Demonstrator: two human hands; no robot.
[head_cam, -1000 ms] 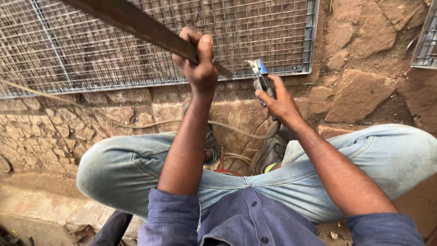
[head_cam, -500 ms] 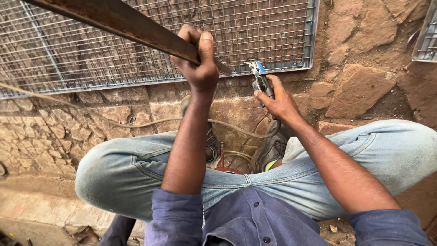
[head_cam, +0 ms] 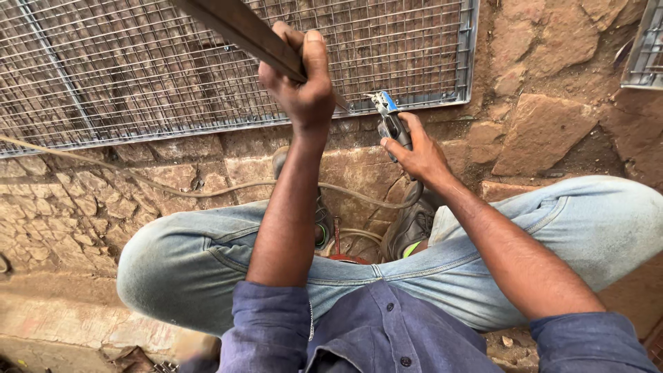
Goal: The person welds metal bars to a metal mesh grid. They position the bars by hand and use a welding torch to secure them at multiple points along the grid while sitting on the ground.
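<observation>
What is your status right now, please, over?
Left hand gripping flat metal bar. Right hand holding welding holder at mesh panel edge. Cable across legs.

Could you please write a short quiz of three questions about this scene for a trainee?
1. True or false: the left hand grips a long dark metal bar.
2. What does the right hand hold? A) a hammer B) a small tool with a blue tip C) a brush
3. Fill in: the tool's tip meets the lower edge of the wire ____ panel.

Key: 1 true; 2 B; 3 mesh.
</observation>
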